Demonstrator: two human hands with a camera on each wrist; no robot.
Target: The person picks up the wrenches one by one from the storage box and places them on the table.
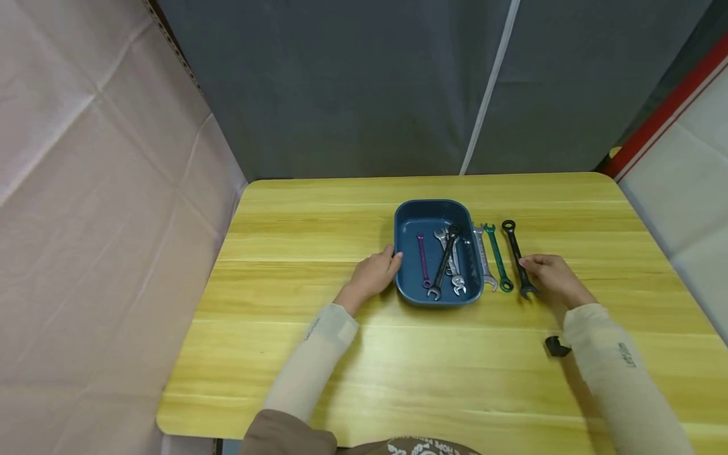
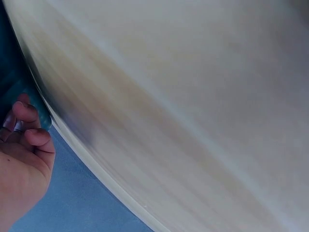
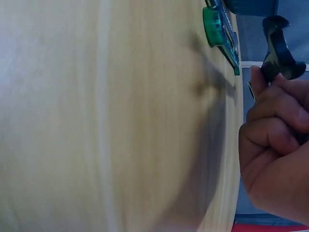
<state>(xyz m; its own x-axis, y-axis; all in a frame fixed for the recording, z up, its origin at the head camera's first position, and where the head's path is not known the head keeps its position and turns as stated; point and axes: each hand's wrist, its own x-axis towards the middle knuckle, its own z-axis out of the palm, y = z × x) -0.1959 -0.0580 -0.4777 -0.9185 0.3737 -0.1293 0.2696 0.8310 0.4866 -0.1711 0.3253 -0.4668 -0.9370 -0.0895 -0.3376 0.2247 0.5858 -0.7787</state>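
A blue plastic bin (image 1: 411, 294) stands on the table with several wrenches in it: a purple wrench (image 1: 423, 262), a black wrench (image 1: 442, 265) and silver ones. My left hand (image 1: 372, 273) grips the bin's left rim, fingers curled in the left wrist view. Off to the right, my right hand (image 1: 554, 276) pinches a black combination wrench (image 1: 514, 243) by its shaft. In the right wrist view this wrench's open end (image 3: 280, 50) is raised off the table, with a shadow below. Beside the bin lie a green wrench (image 1: 498, 258) and a silver wrench (image 1: 483, 256).
The yellow wooden table (image 1: 296, 253) runs to a grey curtain (image 1: 341, 95) at the back. A small black object (image 1: 556, 347) shows at the right forearm's cuff. Pale fabric walls (image 1: 85, 221) flank the table.
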